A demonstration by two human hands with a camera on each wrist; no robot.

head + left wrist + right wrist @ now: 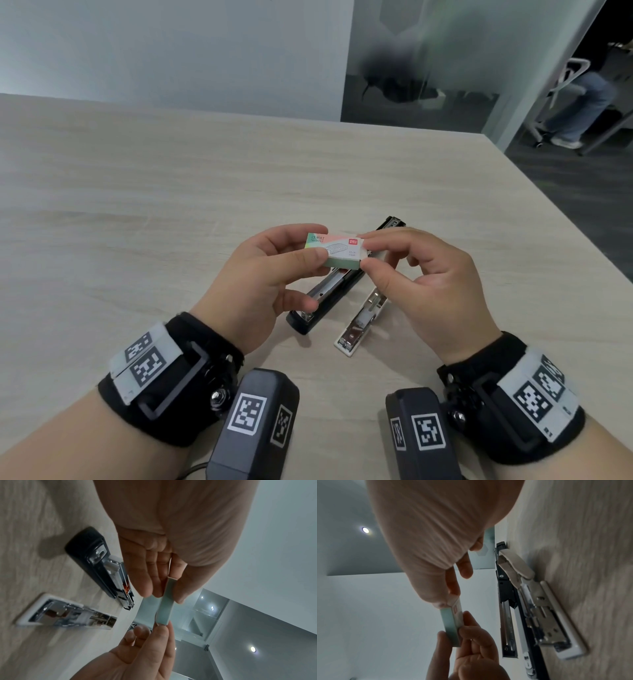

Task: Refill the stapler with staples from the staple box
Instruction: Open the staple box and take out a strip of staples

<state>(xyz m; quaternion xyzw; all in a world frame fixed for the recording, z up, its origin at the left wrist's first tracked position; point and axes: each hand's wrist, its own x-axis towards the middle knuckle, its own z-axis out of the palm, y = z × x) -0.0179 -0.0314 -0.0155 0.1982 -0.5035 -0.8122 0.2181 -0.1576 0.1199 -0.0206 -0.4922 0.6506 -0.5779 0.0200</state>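
- Staple box [334,249] is held up over the open stapler [337,287], which lies on the table [137,192].
- Left hand [260,274] pinches one end; right hand [421,277] pinches the other.
- Box looks closed, so opening it seems to be the step now.
- Next, a gentle pull should open it without spilling staples.

Staple box [334,251] print too small to read; its ends covered by fingertips of left hand [263,274] and right hand [424,284]. Stapler [346,277] middle hidden behind box and hands. Forearms cut by near edge.
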